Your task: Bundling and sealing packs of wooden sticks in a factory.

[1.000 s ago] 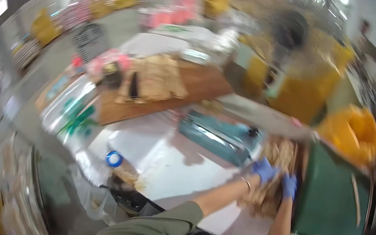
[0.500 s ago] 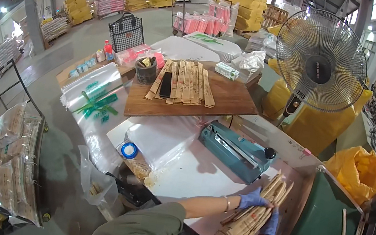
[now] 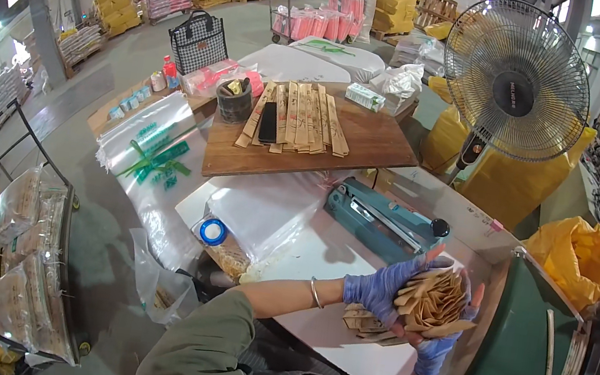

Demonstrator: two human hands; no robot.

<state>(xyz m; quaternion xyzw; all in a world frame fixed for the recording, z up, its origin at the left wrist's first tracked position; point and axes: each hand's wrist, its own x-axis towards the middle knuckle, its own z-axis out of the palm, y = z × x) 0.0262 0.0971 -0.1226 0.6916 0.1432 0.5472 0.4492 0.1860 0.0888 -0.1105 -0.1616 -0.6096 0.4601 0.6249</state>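
Bamboo sticks (image 3: 432,300), tan and flat, fanning out in a thick bundle over the white table (image 3: 321,257), getting squeezed between left hand (image 3: 380,287) and right hand (image 3: 441,347), gloved fingers curling round.

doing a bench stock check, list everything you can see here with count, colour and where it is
bundle of sticks: one, tan, held in both hands
heat sealer: one, teal, white table behind the hands
wooden board: one, brown, beyond the sealer
flat stick packs: a row, tan, on the board
dark cup: one, board's left end
tape roll: one, blue, table's left edge
fan: one, grey, far right
yellow bag: one, right
left hand: blue glove, grips the bundle
right hand: blue glove, under the bundle
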